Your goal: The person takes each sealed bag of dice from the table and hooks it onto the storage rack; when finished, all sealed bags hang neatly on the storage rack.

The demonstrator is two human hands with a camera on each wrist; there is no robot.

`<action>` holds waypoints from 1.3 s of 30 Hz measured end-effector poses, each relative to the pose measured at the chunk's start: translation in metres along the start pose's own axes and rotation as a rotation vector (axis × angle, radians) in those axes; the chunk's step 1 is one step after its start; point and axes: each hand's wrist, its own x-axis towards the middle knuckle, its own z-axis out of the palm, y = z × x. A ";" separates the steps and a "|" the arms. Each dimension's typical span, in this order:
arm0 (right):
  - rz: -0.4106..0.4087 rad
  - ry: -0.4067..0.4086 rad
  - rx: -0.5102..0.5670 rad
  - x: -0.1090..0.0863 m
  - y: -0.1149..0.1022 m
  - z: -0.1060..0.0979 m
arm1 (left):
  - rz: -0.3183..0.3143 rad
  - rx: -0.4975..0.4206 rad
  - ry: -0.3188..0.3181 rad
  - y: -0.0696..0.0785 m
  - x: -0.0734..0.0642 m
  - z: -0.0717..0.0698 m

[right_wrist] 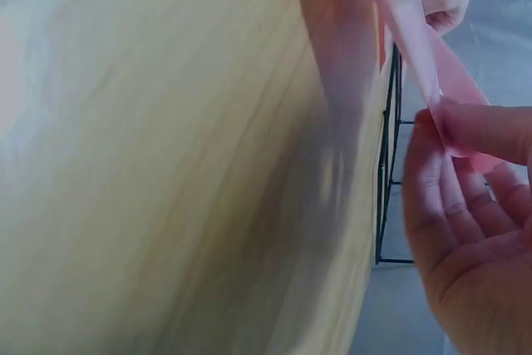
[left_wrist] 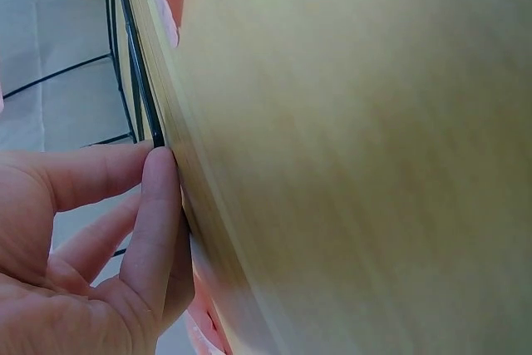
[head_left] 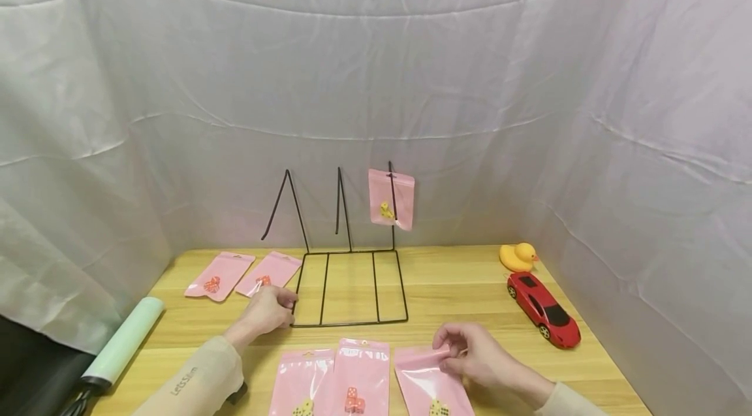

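My left hand pinches the front left corner of a black wire rack between thumb and forefinger; the left wrist view shows the wire in that pinch. With my right hand I grip the top right corner of a pink zip bag of yellow dice, its upper edge bent. In the right wrist view this bag stands off the wood. To its left lie a pink bag of red dice and a pink bag of yellow dice. Another pink bag hangs from the rack's right hook.
Two pink bags with red dice, one far left and one beside the rack, lie on the wooden table. A yellow duck and red toy car stand right. A pale green cylinder lies left. Grey curtains surround the table.
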 end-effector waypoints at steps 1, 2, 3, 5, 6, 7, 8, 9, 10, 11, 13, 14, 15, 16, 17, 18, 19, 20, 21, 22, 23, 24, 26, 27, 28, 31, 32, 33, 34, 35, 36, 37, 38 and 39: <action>-0.001 0.010 0.010 -0.001 -0.001 0.000 | 0.001 0.002 0.002 0.000 0.000 0.000; 0.007 0.020 0.025 -0.001 -0.002 0.000 | 0.001 0.006 0.003 0.000 0.000 0.000; 0.012 0.027 0.048 -0.002 -0.003 0.000 | 0.005 0.010 0.002 -0.001 0.000 0.000; -0.014 0.039 0.064 -0.003 -0.004 -0.001 | -0.002 0.007 0.004 -0.001 0.000 0.000; -0.044 0.043 0.066 -0.003 -0.004 -0.001 | -0.004 0.002 0.003 -0.001 0.000 0.000; -0.079 0.046 0.066 -0.003 -0.005 -0.001 | -0.005 0.000 0.002 -0.001 0.000 0.000; -0.123 0.047 0.061 -0.003 -0.004 -0.002 | -0.011 -0.007 0.001 -0.001 0.000 0.000; -0.178 0.049 0.049 -0.003 -0.004 -0.002 | -0.005 -0.006 0.000 -0.001 -0.001 0.000; -0.226 0.050 0.037 -0.003 -0.004 -0.003 | -0.012 -0.011 0.000 -0.001 -0.001 0.000; -0.273 0.051 0.025 -0.002 -0.004 -0.003 | -0.012 -0.011 -0.001 -0.001 -0.001 0.000; -0.339 0.047 0.012 -0.002 -0.007 -0.004 | -0.012 -0.009 0.000 -0.002 0.000 0.001; -0.366 0.046 0.003 -0.002 -0.008 -0.004 | -0.011 -0.006 0.001 -0.001 0.000 0.001; -0.387 0.045 -0.005 -0.002 -0.010 -0.005 | -0.010 -0.004 0.001 -0.001 0.000 0.001; -0.407 0.044 -0.011 -0.002 -0.012 -0.005 | -0.016 -0.008 0.001 -0.001 0.000 0.001; -0.425 0.044 -0.016 -0.002 -0.015 -0.006 | -0.016 -0.006 0.002 -0.002 0.001 0.001; -0.440 0.045 -0.020 -0.002 -0.017 -0.007 | -0.016 -0.006 0.002 -0.002 0.001 0.001; -0.456 0.047 -0.024 -0.003 -0.019 -0.008 | -0.016 -0.007 0.002 -0.002 0.001 0.001; -0.474 0.053 -0.034 -0.003 -0.022 -0.009 | -0.017 -0.010 0.001 -0.002 0.001 0.001; -0.489 0.058 -0.039 -0.003 -0.024 -0.010 | -0.019 -0.013 0.001 -0.002 0.001 0.001; -0.502 0.063 -0.043 -0.003 -0.026 -0.011 | -0.018 -0.014 0.000 -0.002 0.002 0.001; -0.515 0.071 -0.051 -0.004 -0.029 -0.012 | -0.018 -0.013 0.001 -0.002 0.002 0.001; -0.529 0.080 -0.061 -0.004 -0.031 -0.013 | -0.014 -0.011 0.000 -0.002 0.002 0.001; -0.554 0.096 -0.073 -0.005 -0.036 -0.015 | -0.010 -0.005 0.000 -0.002 0.001 0.001; -0.567 0.103 -0.077 -0.005 -0.038 -0.016 | -0.011 -0.004 0.001 -0.002 0.001 0.001; -0.582 0.109 -0.079 -0.005 -0.040 -0.017 | -0.011 -0.002 0.002 -0.002 0.001 0.001; -0.623 0.130 -0.084 -0.004 -0.046 -0.020 | -0.009 -0.002 0.005 -0.001 0.000 0.000; -0.635 0.140 -0.089 -0.004 -0.048 -0.021 | -0.010 -0.005 0.007 -0.001 0.001 0.000; -0.642 0.149 -0.092 -0.003 -0.049 -0.022 | -0.010 -0.010 0.007 -0.001 0.001 0.000; -0.642 0.158 -0.092 -0.003 -0.051 -0.023 | -0.008 -0.014 0.007 -0.001 0.001 0.000; -0.637 0.166 -0.092 -0.003 -0.053 -0.023 | -0.006 -0.020 0.006 0.000 0.001 0.001; -0.627 0.171 -0.085 -0.002 -0.055 -0.024 | -0.008 -0.026 0.006 0.000 0.001 0.001; -0.619 0.177 -0.078 -0.001 -0.056 -0.024 | -0.009 -0.030 0.004 0.000 0.001 0.001; -0.613 0.182 -0.072 -0.001 -0.058 -0.024 | -0.011 -0.031 0.003 -0.001 0.002 0.001; -0.608 0.189 -0.068 0.000 -0.060 -0.024 | -0.013 -0.032 0.002 -0.001 0.002 0.002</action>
